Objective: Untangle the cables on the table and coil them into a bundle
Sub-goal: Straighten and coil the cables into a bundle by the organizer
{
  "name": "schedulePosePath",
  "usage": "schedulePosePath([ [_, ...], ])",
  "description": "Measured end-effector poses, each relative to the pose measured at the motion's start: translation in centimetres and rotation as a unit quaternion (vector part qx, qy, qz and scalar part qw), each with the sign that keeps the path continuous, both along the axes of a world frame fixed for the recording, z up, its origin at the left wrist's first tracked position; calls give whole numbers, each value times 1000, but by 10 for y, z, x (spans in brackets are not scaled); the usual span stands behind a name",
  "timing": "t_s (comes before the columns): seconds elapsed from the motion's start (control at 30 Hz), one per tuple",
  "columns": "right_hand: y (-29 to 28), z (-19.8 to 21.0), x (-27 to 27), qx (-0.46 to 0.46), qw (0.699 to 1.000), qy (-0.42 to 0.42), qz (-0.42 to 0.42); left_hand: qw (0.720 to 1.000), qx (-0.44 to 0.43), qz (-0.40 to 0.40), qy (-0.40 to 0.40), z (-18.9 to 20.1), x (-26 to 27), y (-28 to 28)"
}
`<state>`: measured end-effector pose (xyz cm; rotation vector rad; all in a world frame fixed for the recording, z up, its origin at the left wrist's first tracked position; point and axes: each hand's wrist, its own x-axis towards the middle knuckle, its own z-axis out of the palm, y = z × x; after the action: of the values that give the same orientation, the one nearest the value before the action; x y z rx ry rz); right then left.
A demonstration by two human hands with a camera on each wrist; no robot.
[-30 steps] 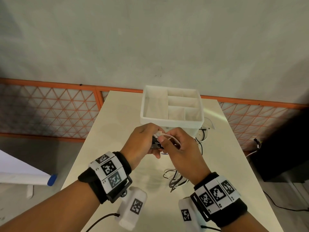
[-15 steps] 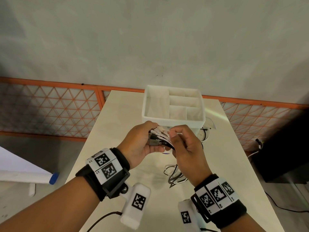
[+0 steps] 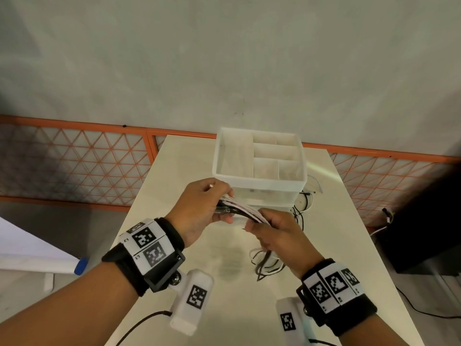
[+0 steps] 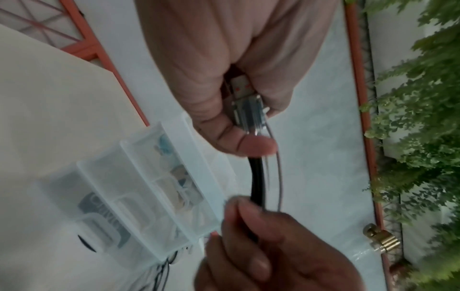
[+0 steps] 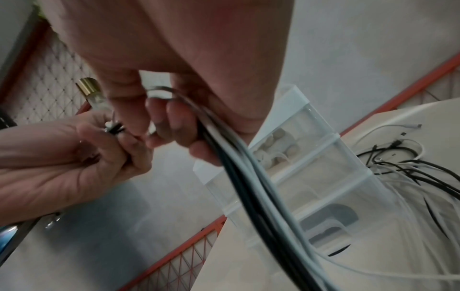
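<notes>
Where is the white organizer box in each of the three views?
Head: organizer box, centre, on the table beyond both hands.
Left wrist: lower left, beside the held cables.
Right wrist: centre right, behind the cables.
Shared landmark: the orange railing.

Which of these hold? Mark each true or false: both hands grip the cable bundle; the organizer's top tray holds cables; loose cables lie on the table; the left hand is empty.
1. Both the left hand and right hand grip the cable bundle. True.
2. The organizer's top tray holds cables. False: its compartments look empty.
3. Loose cables lie on the table. True.
4. The left hand is empty. False: it pinches the connector ends.
</notes>
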<state>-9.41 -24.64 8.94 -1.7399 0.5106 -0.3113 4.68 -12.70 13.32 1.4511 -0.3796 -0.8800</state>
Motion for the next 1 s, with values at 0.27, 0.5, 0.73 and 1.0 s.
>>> schedulePosePath([
  [0.27, 5, 15, 9, -182, 979, 68, 65, 907, 118, -121, -385, 15, 10, -6],
  [0.5, -2, 29, 13, -124, 991, -26, 28, 886, 170, -157, -402, -1, -7, -19],
  [0.73, -21, 8, -10, -95, 995, -26, -6, 904, 191, -221, -312, -3, 17, -3],
  [1.0, -35, -4, -30, -35, 999, 0, -17, 995, 43, -24, -90, 4, 44, 4],
])
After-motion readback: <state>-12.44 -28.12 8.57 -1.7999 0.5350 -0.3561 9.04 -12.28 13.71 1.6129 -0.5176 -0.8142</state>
